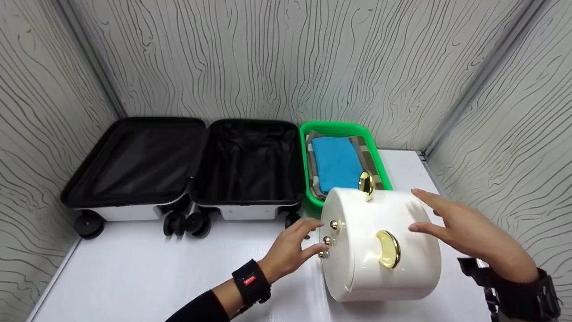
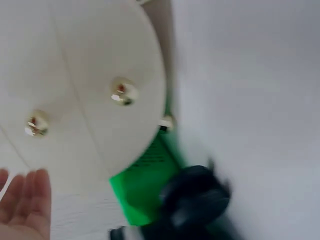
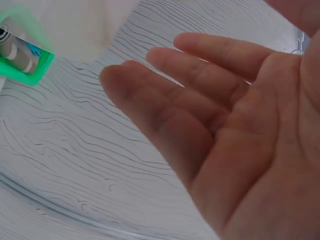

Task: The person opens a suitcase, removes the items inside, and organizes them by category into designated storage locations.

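A white rounded drawer box (image 1: 380,277) with gold knobs on its flat front and gold crescent-shaped fittings on its curved side is on the white table, front facing left. My left hand (image 1: 290,248) is beside that front, fingers parted around the level of the knobs. The left wrist view shows its straight fingertips (image 2: 37,185) close to the front and two gold knobs (image 2: 123,91). My right hand (image 1: 464,228) is at the box's right end, thumb and fingers spread. In the right wrist view the right palm (image 3: 240,145) faces the camera with nothing in it.
An open suitcase (image 1: 250,203) with black lining lies at the back left, its black wheels (image 1: 198,224) towards me. Right of it, behind the box, a green basket (image 1: 377,156) holds a blue folded cloth (image 1: 335,161) and striped cloth. Patterned walls (image 1: 268,58) enclose the table.
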Available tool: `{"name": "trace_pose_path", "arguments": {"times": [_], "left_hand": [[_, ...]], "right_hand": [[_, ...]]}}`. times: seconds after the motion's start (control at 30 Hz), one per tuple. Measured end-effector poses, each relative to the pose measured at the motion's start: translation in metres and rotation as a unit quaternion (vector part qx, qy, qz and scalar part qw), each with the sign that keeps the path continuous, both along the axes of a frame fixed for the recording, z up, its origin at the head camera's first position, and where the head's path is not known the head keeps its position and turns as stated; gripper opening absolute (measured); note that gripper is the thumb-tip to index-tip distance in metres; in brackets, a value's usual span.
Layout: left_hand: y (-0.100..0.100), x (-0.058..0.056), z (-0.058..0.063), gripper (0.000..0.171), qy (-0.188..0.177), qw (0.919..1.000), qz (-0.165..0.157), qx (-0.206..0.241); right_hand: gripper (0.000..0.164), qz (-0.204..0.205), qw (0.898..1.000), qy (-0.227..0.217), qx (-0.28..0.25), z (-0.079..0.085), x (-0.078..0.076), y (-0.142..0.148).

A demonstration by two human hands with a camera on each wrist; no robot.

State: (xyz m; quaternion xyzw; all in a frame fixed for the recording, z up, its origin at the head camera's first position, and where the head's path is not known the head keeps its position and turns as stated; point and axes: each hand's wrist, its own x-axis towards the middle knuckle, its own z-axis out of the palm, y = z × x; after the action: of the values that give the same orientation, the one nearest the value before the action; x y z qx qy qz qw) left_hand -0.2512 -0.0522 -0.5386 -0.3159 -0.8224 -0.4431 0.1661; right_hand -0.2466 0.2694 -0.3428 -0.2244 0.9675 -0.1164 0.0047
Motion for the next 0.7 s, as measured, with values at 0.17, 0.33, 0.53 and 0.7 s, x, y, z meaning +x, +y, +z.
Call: {"name": "trace_pose_path", "arguments": {"times": [0.17, 0.33, 0.53, 0.7], "left_hand": [[0.009, 0.014, 0.015, 0.082, 0.115, 0.9929, -0.031, 0.001], [0.020, 0.019, 0.020, 0.093, 0.161, 0.9852, -0.042, -0.041], [0.032, 0.020, 0.019, 0.092, 0.191, 0.9793, -0.031, -0.059], [0.053, 0.022, 0.020, 0.090, 0.208, 0.9751, -0.013, -0.077]], "right_hand": [[0.071, 0.043, 0.999, 0.022, 0.006, 0.016, -0.022, -0.027], [0.066, 0.096, 0.995, 0.017, 0.002, 0.022, -0.048, -0.050], [0.069, 0.108, 0.993, -0.036, 0.021, 0.025, -0.067, -0.062], [0.072, 0.104, 0.992, -0.065, 0.043, 0.026, -0.075, -0.057]]}}
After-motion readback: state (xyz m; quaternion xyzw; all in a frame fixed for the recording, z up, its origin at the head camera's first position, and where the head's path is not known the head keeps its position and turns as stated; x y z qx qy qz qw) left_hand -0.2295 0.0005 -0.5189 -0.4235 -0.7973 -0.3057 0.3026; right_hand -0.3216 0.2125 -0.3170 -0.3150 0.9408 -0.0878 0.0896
